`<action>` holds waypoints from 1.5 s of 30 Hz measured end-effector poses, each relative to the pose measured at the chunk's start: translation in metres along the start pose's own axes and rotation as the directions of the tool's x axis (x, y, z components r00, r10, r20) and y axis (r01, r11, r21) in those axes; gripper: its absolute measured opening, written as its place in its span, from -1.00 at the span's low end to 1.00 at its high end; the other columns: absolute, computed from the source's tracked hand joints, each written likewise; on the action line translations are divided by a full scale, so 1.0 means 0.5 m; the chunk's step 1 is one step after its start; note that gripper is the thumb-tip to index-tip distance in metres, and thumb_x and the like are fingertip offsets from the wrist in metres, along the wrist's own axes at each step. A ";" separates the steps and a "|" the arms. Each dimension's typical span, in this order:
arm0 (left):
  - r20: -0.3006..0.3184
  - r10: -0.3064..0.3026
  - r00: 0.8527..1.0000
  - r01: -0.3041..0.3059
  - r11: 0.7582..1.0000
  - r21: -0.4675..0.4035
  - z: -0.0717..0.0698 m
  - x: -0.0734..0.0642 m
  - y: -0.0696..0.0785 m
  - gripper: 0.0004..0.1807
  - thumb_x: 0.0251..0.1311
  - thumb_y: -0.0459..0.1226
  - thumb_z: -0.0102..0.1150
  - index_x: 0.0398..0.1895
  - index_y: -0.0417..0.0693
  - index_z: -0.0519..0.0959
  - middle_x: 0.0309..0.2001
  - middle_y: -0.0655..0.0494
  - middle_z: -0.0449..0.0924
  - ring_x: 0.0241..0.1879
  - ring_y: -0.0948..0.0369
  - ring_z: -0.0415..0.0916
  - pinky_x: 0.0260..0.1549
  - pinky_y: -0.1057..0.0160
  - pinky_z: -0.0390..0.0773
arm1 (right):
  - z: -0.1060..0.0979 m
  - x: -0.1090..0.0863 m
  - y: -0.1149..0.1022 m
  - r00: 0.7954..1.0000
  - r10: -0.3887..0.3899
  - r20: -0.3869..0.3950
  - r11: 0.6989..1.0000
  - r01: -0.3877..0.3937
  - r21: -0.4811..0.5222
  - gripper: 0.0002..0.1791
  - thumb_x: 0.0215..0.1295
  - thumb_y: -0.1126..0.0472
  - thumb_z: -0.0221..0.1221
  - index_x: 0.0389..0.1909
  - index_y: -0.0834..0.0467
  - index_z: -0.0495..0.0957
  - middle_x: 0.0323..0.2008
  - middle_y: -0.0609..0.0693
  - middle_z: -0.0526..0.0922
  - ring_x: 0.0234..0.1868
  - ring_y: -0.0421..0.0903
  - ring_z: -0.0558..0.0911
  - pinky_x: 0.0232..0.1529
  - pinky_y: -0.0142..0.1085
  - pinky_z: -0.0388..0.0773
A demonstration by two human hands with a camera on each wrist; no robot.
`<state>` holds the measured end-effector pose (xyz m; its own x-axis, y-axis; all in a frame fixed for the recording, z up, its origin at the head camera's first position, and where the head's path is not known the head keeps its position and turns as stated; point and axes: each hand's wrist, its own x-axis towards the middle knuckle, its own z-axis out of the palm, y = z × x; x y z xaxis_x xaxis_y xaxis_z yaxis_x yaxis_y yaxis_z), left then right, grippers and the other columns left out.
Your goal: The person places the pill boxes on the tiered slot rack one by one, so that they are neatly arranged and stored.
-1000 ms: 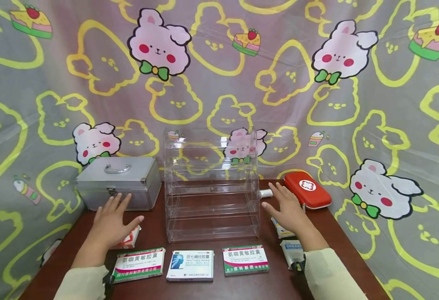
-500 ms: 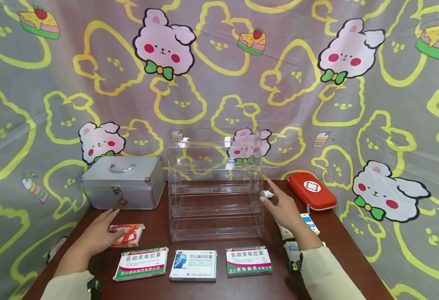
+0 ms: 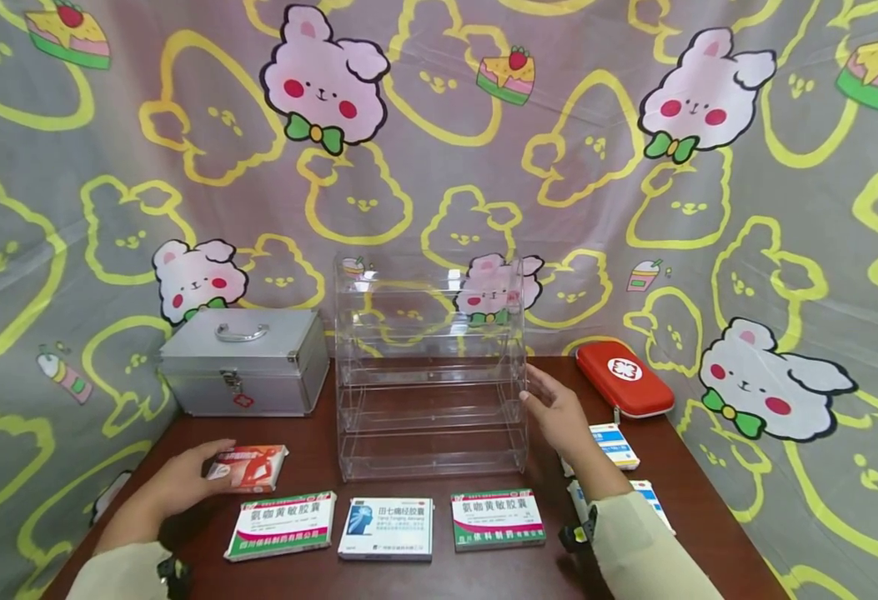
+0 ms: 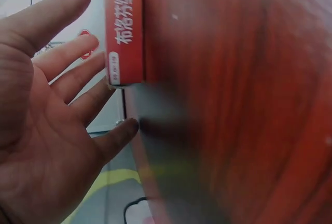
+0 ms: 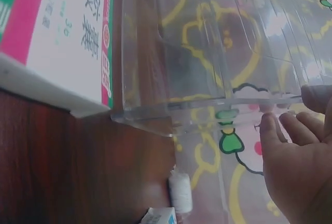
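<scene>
Beside the red-and-white medicine box (image 3: 256,469) at the left is my left hand (image 3: 172,487), its thumb and fingers spread at the box's left end. The left wrist view shows the palm (image 4: 52,115) with fingers apart near the box's red edge (image 4: 127,32). A clear tiered acrylic rack (image 3: 433,463) stands mid-table, and its shelves hold nothing. My right hand (image 3: 564,421) is at the rack's right side, with straight fingertips right at the panel. From the right wrist, those fingers (image 5: 298,130) lie along the rack's edge (image 5: 218,103).
Three medicine boxes line the front: a green-and-white one (image 3: 281,525), a white one (image 3: 386,528) and another green-and-white one (image 3: 498,519). Blue-and-white boxes (image 3: 614,447) lie by the right forearm. Behind stand a silver case (image 3: 239,367) and a red zip case (image 3: 624,379). A white bottle (image 5: 180,192) lies beside the rack.
My left hand has moved down and back from before the silver case to the red-and-white box. My right hand has shifted slightly left to the rack's side.
</scene>
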<state>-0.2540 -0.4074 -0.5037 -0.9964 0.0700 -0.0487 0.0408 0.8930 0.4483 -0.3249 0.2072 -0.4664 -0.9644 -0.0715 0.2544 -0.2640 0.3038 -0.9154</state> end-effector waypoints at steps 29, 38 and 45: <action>-0.196 0.002 0.981 -0.005 1.000 -0.013 -0.005 -0.028 -0.015 -0.31 0.14 -0.28 0.64 0.30 -0.34 0.55 0.21 -0.50 0.53 0.12 -0.35 0.60 0.09 -0.41 0.63 | 0.019 -0.006 -0.006 0.993 0.107 -0.047 0.994 -0.106 0.013 -0.43 0.64 0.23 0.21 0.60 0.10 0.45 0.48 0.21 0.58 0.72 0.13 0.25 0.63 0.12 0.39; -0.204 -0.036 0.978 0.025 0.998 -0.059 -0.028 -0.042 0.010 -0.68 0.45 -0.32 0.37 0.16 -0.32 0.67 0.15 -0.41 0.71 0.14 -0.39 0.68 0.02 -0.36 0.74 | 0.022 -0.011 0.000 0.990 0.126 -0.060 0.992 -0.125 0.016 -0.42 0.66 0.19 0.20 0.62 0.07 0.43 0.51 0.18 0.55 0.61 0.16 0.43 0.52 0.02 0.56; -0.328 -0.029 0.944 -0.016 0.991 -0.135 -0.034 -0.058 0.036 -0.73 0.48 -0.41 0.30 0.16 -0.34 0.65 0.10 -0.42 0.73 0.12 -0.35 0.72 -0.12 -0.06 0.84 | 0.030 -0.016 0.006 0.991 0.106 -0.081 0.994 -0.103 0.034 -0.45 0.66 0.20 0.21 0.59 0.13 0.46 0.49 0.20 0.56 0.52 0.14 0.54 0.26 -0.51 0.62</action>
<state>-0.2257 -0.4010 -0.4790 -0.9664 -0.1062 0.2340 0.0464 0.8235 0.5654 -0.3180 0.1947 -0.4760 -0.9828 0.0386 0.1806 -0.1631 0.2772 -0.9469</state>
